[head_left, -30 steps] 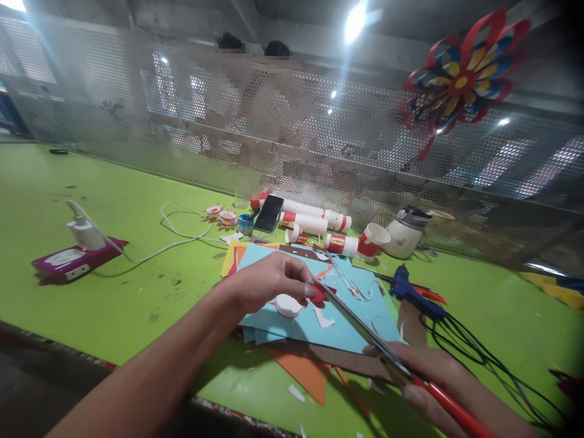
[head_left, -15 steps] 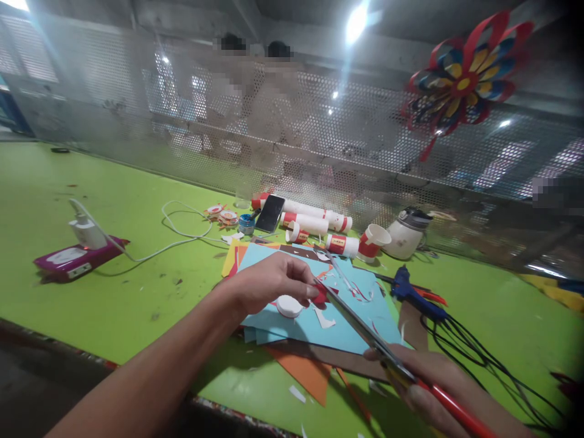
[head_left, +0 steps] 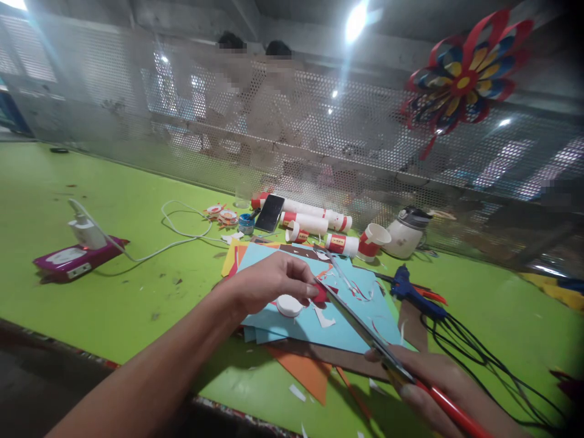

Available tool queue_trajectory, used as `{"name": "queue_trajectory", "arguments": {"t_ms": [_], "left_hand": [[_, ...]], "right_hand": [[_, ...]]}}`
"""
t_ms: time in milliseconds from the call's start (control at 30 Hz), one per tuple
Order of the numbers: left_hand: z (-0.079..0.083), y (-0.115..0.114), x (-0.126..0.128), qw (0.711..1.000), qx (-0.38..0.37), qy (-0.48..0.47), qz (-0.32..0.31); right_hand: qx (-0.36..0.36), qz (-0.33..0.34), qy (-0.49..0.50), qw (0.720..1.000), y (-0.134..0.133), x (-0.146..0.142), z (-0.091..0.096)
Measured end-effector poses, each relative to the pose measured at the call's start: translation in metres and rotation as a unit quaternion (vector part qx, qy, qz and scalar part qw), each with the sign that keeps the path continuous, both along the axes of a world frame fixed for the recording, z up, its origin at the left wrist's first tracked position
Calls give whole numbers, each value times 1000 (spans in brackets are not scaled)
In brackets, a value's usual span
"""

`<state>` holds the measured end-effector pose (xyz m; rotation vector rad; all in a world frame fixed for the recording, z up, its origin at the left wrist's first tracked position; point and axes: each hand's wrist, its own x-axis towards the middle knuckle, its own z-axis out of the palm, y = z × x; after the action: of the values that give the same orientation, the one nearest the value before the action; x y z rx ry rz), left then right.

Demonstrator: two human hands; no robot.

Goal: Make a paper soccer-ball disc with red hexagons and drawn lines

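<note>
My left hand (head_left: 289, 280) is closed in a pinch on a small piece of red paper (head_left: 323, 293), above light blue sheets (head_left: 360, 316). My right hand (head_left: 433, 383) grips long-bladed scissors (head_left: 365, 328) with a red handle, pointing up and left. Their blade tips lie at the red paper, beside my left fingertips. A white disc (head_left: 289, 306) rests on the blue sheets just below my left hand. White paper scraps (head_left: 325, 316) and thin curled strips lie near the blades.
A blue glue gun (head_left: 417, 295) with black cables lies right of the sheets. Behind stand white-and-red paper tubes (head_left: 308, 223), a paper cup (head_left: 374, 241), a phone (head_left: 271, 213) and a white kettle-like pot (head_left: 407, 234). A purple power strip (head_left: 79, 258) is at left. Perforated mesh (head_left: 191, 140) borders the green table.
Both hands stay almost in place. The scissor blades and red paper have shifted only very slightly against each other.
</note>
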<state>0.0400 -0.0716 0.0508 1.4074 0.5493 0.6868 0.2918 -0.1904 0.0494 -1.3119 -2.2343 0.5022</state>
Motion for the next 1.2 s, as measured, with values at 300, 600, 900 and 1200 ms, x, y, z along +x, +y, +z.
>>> {"name": "queue_trajectory", "arguments": {"t_ms": [300,600,900,1200], "left_hand": [[0,0,1,1000,-7,0,14],[-10,11,4,998,-37,-4,50],[-16,11,10,996,-5,-1,88],[-12,3,16,995,0,-1,99]], "right_hand": [[-3,-26,-12,1000,6,8,-6],[-56,-176,-204,961,57,7,-18],[-113,-165,-251,947,94,-3,-32],[-92,-148,-199,964,85,-5,-10]]}}
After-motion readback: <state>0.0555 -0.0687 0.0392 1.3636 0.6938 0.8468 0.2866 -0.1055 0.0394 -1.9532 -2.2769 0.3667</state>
